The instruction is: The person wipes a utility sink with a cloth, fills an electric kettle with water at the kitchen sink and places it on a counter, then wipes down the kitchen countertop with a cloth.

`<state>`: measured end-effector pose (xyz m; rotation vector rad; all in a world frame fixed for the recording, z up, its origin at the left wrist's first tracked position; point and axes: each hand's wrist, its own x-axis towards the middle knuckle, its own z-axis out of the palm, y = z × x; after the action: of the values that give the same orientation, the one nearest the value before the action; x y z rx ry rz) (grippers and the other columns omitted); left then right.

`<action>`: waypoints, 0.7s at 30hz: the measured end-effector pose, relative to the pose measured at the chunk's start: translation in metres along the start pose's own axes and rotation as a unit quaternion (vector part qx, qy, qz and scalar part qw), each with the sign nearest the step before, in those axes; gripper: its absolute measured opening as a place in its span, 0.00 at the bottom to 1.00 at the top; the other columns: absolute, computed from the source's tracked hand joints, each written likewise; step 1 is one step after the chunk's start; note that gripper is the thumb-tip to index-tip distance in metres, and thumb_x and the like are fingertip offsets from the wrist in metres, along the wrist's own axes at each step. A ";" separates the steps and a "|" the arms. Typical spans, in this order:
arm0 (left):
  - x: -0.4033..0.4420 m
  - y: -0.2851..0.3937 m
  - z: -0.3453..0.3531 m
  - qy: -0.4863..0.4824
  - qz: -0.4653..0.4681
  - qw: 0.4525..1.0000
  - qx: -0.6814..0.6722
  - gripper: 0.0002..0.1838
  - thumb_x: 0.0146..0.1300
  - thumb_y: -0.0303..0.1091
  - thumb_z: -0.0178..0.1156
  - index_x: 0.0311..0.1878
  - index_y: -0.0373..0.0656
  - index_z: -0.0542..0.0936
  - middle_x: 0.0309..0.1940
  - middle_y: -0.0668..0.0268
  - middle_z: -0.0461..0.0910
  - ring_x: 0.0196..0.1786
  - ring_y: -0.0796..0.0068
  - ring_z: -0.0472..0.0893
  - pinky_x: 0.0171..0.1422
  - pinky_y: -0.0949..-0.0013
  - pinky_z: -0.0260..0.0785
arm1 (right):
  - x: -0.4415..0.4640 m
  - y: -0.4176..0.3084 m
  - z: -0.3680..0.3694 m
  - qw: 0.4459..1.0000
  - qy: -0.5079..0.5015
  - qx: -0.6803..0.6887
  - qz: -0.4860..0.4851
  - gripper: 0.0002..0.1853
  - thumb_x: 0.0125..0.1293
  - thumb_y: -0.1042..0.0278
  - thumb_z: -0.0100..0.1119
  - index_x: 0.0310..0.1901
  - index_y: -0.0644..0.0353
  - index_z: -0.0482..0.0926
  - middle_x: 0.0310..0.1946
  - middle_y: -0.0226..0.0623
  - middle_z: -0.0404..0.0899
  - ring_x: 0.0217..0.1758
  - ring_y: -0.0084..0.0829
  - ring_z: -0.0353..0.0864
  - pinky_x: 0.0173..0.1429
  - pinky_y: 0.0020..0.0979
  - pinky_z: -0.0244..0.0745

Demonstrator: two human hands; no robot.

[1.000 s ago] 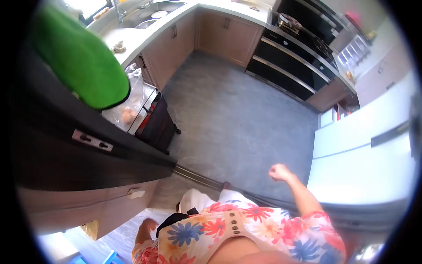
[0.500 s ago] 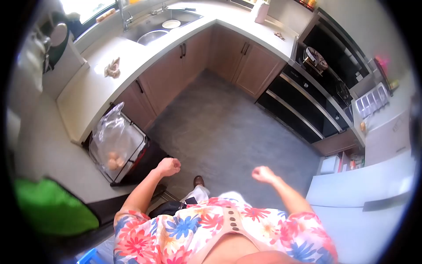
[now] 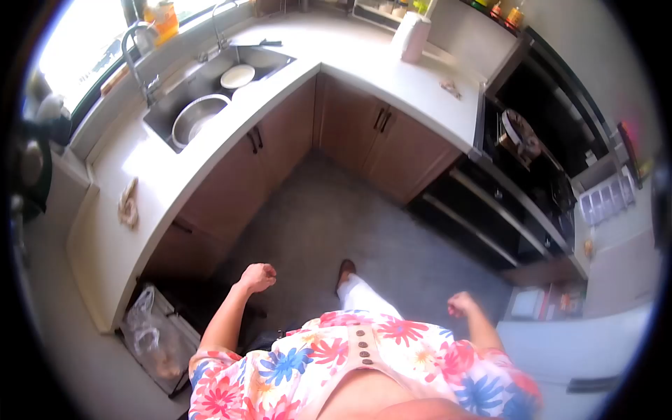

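KITCHEN | Metal basin (image 3: 200, 112) and white plate (image 3: 237, 76) were set in the sink (image 3: 162, 120), apparently so drips were caught | Clear plastic bag (image 3: 145, 329) was carried by a low stand (image 3: 183, 350) below the bench (image 3: 162, 183), near the left hand (image 3: 258, 278), curled inward, nothing seen held | Right hand (image 3: 460, 305) (blurred) was raised, apparently unladen; how far closed could not be told

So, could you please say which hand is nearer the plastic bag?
The left hand, to the right of the plastic bag; the right hand is much farther right.
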<state>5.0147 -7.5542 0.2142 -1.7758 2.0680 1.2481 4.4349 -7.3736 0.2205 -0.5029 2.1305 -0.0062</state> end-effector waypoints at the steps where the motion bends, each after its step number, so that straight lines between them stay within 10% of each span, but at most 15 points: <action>1: 0.017 0.006 -0.012 0.014 -0.022 0.999 -0.025 0.16 0.46 0.38 0.58 0.41 0.45 0.79 0.36 0.61 0.80 0.42 0.65 0.79 0.49 0.68 0.69 | 0.021 -0.047 -0.022 0.998 -0.006 -0.041 -0.051 0.08 0.54 0.69 0.51 0.21 0.59 0.75 0.13 0.34 0.74 0.12 0.25 0.72 0.14 0.32 0.63; 3: 0.043 0.016 -0.032 0.042 -0.047 0.996 -0.061 0.16 0.46 0.36 0.58 0.40 0.44 0.79 0.34 0.61 0.80 0.41 0.66 0.79 0.48 0.69 0.70 | 0.047 -0.148 -0.054 0.987 0.002 -0.060 -0.151 0.13 0.49 0.69 0.48 0.11 0.59 0.72 0.07 0.34 0.69 0.07 0.26 0.66 0.11 0.31 0.61; 10: 0.101 0.046 -0.094 0.055 -0.094 0.989 -0.100 0.16 0.46 0.35 0.59 0.40 0.42 0.79 0.33 0.60 0.80 0.39 0.66 0.79 0.47 0.69 0.70 | 0.066 -0.518 -0.175 0.859 -0.032 0.232 -0.455 0.09 0.58 0.59 0.52 0.26 0.54 0.75 0.20 0.25 0.73 0.21 0.17 0.70 0.20 0.20 0.63; 21: 0.246 0.075 -0.243 0.101 -0.042 0.991 -0.082 0.14 0.46 0.32 0.58 0.38 0.40 0.78 0.26 0.61 0.79 0.31 0.68 0.79 0.39 0.69 0.71 | 0.136 -0.789 -0.285 0.812 0.102 0.350 -0.456 0.29 0.53 0.42 0.58 0.51 0.53 0.70 0.47 0.27 0.69 0.51 0.24 0.64 0.46 0.33 0.60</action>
<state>4.9727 -7.9026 0.2624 -2.1195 2.0185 1.2953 4.4176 -8.1970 0.4288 -1.0330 1.6926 -1.3817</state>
